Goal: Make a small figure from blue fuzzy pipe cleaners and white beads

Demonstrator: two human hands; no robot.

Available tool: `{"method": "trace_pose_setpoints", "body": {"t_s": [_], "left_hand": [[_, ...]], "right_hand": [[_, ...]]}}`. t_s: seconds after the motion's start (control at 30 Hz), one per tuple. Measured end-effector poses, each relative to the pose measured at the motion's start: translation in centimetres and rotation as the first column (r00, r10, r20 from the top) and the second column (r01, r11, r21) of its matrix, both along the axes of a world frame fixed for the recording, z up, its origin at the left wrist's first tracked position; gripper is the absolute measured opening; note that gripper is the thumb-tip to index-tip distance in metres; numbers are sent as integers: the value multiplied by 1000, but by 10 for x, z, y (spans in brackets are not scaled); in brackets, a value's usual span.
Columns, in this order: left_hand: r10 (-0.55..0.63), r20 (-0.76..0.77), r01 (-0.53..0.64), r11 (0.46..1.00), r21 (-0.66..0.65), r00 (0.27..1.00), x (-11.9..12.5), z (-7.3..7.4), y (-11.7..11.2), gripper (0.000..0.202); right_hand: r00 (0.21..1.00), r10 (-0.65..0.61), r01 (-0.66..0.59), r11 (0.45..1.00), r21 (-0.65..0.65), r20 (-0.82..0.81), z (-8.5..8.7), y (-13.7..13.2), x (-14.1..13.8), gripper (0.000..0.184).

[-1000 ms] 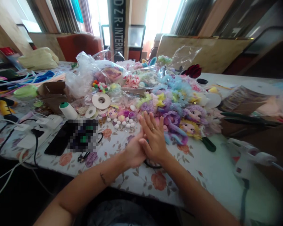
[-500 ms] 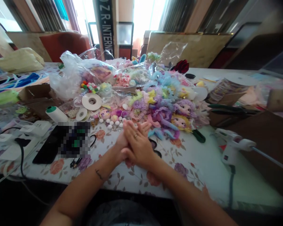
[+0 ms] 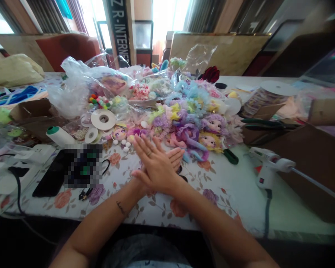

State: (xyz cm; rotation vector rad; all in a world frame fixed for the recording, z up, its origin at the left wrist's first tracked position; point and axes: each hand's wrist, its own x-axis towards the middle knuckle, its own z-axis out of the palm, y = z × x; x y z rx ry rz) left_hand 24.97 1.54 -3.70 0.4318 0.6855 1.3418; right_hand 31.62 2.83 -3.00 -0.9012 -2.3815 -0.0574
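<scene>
Palms laid flat together, just in front of the doll heap.

Head view: my right hand (image 3: 156,165) lies crosswise on my left hand (image 3: 173,155), the fingers of both straight and slightly spread, pinching nothing I can see; whether anything sits between the palms I cannot tell. They hang over the floral tablecloth (image 3: 212,186), just in front of the heap of pastel plush dolls (image 3: 190,126), near small white round beads (image 3: 124,144). I judge flat palms and light, even pressure serve best. Left of the heap, a clear plastic bag (image 3: 72,89) holds coloured pom-poms (image 3: 99,100); farther left, a brown cardboard box (image 3: 30,109), contents hidden. Right of the heap, green-handled pliers (image 3: 268,124) lie across another cardboard carton (image 3: 249,137).
</scene>
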Motion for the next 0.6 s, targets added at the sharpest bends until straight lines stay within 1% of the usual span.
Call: {"method": "trace_pose_setpoints", "body": {"t_s": [0.03, 0.07, 0.1, 0.13, 0.17, 0.2, 0.23, 0.27, 0.3, 0.33, 0.37, 0.4, 0.47, 0.5, 0.53, 0.6], "left_hand": [[42, 2, -42, 999, -8, 999, -4, 4, 2, 50], [17, 17, -17, 999, -31, 1000, -6, 8, 4, 48], [-82, 39, 84, 995, -59, 996, -7, 12, 4, 46], [-147, 64, 152, 985, -78, 987, -5, 16, 3, 45], [-199, 88, 207, 975, -86, 976, -1, 18, 2, 45], [-214, 104, 223, 971, -87, 971, 5, 20, 0, 49], [-182, 111, 192, 978, -82, 977, 11, 21, -3, 53], [-124, 113, 133, 988, -76, 986, 17, 22, -5, 54], [-69, 108, 77, 994, -74, 992, 20, 21, -6, 54], [-41, 99, 48, 996, -78, 994, 21, 20, -6, 51], [-55, 96, 64, 994, -90, 994, 20, 20, -6, 48], [-98, 97, 107, 989, -103, 990, 17, 19, -5, 46], [-220, 87, 228, 969, -99, 972, 11, 18, -3, 46], [-250, 71, 256, 963, -85, 966, 10, 17, -3, 48], [-238, 46, 240, 969, -65, 970, 12, 16, -4, 50], [-145, -10, 144, 989, -32, 989, 20, 15, -6, 49]], "right_hand": [[999, 44, -44, 999, -7, 8, -1, 0, 2, 72], [999, 55, -55, 998, -14, -1, -1, 0, 4, 70], [999, 27, -27, 999, -23, -19, -1, 0, 6, 69], [999, -27, 26, 999, -30, -41, -1, 1, 8, 69], [995, -84, 82, 996, -31, -63, 0, 1, 8, 72], [992, -106, 104, 994, -32, -63, 1, 2, 8, 76], [995, -82, 81, 997, -19, -54, 2, 1, 7, 80], [999, -20, 20, 1000, -1, -38, 2, 0, 6, 81], [999, 52, -52, 999, 7, -14, 2, 0, 5, 79], [996, 90, -90, 996, 11, -13, 1, 0, 4, 76], [996, 88, -88, 996, 7, -28, 0, 0, 3, 73], [997, 51, -51, 999, -6, -50, 0, 1, 3, 72], [993, -79, 77, 997, -26, -87, -1, 3, 4, 74], [991, -104, 102, 994, -26, -78, 0, 4, 4, 76], [995, -80, 80, 997, -11, -57, 1, 3, 3, 79], [998, 63, -63, 998, 7, 9, 2, 1, 1, 76]]}}
